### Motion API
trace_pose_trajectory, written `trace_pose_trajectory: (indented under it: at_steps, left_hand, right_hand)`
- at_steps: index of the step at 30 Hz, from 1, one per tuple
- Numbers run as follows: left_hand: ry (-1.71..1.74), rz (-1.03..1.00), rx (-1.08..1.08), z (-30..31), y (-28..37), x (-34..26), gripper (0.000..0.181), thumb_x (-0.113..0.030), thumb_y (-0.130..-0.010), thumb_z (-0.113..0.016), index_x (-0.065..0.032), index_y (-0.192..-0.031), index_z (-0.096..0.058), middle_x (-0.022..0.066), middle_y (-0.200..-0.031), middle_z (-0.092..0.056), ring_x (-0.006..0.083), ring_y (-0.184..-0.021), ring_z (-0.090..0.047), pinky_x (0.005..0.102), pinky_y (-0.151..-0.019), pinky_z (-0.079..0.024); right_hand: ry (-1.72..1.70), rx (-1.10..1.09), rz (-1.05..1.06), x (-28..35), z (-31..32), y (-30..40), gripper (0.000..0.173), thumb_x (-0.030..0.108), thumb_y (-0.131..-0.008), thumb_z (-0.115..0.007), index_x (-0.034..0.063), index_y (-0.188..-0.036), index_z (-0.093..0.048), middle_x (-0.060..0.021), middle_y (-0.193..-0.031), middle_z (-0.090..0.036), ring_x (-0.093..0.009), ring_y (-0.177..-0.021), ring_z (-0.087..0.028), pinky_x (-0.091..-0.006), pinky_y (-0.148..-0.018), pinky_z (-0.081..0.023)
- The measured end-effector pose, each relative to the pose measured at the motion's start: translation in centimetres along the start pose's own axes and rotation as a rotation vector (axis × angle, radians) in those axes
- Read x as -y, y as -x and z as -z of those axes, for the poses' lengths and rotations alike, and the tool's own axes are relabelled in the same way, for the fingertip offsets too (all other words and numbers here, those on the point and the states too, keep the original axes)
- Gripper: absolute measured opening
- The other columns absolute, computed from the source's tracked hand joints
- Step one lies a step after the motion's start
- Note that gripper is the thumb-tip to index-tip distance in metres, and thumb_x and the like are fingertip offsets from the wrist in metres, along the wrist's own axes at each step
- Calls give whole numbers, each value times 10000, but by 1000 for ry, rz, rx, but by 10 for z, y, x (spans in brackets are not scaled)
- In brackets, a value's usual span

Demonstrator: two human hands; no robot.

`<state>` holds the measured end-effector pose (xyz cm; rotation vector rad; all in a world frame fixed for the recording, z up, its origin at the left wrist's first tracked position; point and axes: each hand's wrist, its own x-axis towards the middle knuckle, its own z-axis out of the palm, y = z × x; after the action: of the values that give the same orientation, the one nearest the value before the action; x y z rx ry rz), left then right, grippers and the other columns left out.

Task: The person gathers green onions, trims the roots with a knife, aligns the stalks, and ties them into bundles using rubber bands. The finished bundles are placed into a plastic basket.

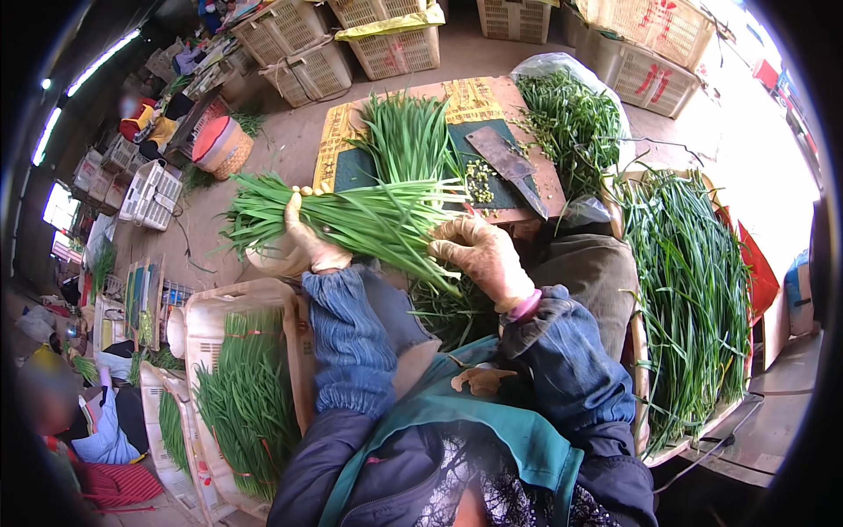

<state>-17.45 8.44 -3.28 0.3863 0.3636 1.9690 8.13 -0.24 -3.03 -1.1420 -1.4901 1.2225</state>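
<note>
My left hand [308,232], in a thin pale glove, is closed round a bunch of long green leaves [369,214], which look like garlic chives. At the bunch's right end, my right hand [479,253], also gloved, has thumb and forefinger close together at the stalks; whether it pinches a stalk cannot be told. Beyond them, a low board [545,158] with dark green and yellow coverings bears a second pile of leaves [408,135]. A cleaver [504,161] lies there beside small cut stalk ends [479,181].
A crate of loose leaves [688,296] stands at right, below a plastic bag of greens [570,118]. Tied bunches [247,395] fill a crate at left. Stacked crates [395,53] stand beyond the board. Other people [105,421] sit at far left, near a woven basket [224,148].
</note>
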Motion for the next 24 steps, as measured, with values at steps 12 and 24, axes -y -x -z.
trace_pose_trajectory:
  at_steps: [12,24]
  left_hand:
    - [-85,2,-344,52,-34,-26,182,-258,-911,-630,-82,-945,-667,52,-944,-693,218,-912,-652,398,-866,-555]
    - [-113,1,-392,76,-45,-28,229,-277,-920,-659,-86,-1046,-654,33,-1030,-670,202,-955,-621,386,-897,-519]
  right_hand:
    - [-478,250,72,-31,97,47,144,134,-922,-695,8,-989,-682,-102,-956,-700,-186,-887,-649,-322,-812,-507]
    - [518,161,393,-10,16,48,155,129,-753,-778,109,-905,-757,-56,-836,-695,-262,-790,-670,-352,-709,-539]
